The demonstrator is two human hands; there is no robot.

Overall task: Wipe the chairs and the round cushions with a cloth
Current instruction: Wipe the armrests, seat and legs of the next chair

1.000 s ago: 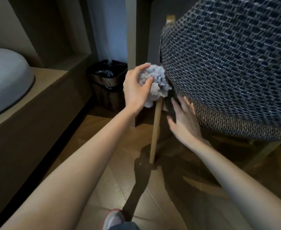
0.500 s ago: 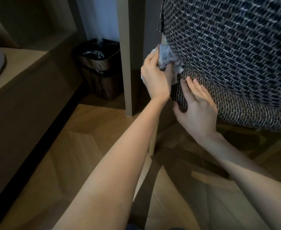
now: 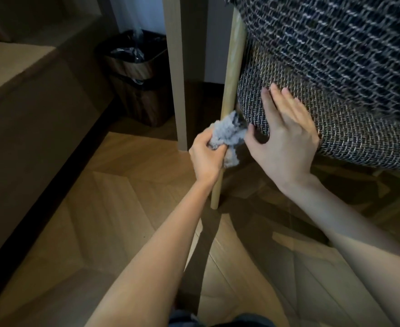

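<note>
Looking down from the head camera, two bare forearms are seen reaching forward over a wooden herringbone floor (image 3: pixel 123 197) toward a chair (image 3: pixel 276 74).

The left grip (image 3: pixel 206 159) is curled closed around a fluffy grey cloth (image 3: pixel 227 134). The cloth is bunched up and held against the chair's pale wooden leg (image 3: pixel 232 67), right where the leg passes the lower corner of the seat. The leg is seen running down behind the cloth and the wrist to the floor.

The right grip (image 3: pixel 286 142) is spread open and nothing is held in it. Its straight fingers are laid flat on the side of the woven tweed seat (image 3: pixel 359 142), pointing up and away, while the thumb is splayed out toward the cloth. Whether the thumb tip touches the cloth cannot be told.

Above the seat, a larger mass of darker, coarser-woven upholstery (image 3: pixel 335 43) is shown, slightly blurred — whether it is a backrest or a cushion cannot be told.

Behind the leg, a pale upright post (image 3: pixel 174 67) is seen standing on the floor. Further left, near the wall, a wood-grain waste bin (image 3: pixel 142 90) lined with a black bag is placed. Along the left side, a low counter (image 3: pixel 17 64) with a light top and dark front is seen — well apart from the chair.
</note>
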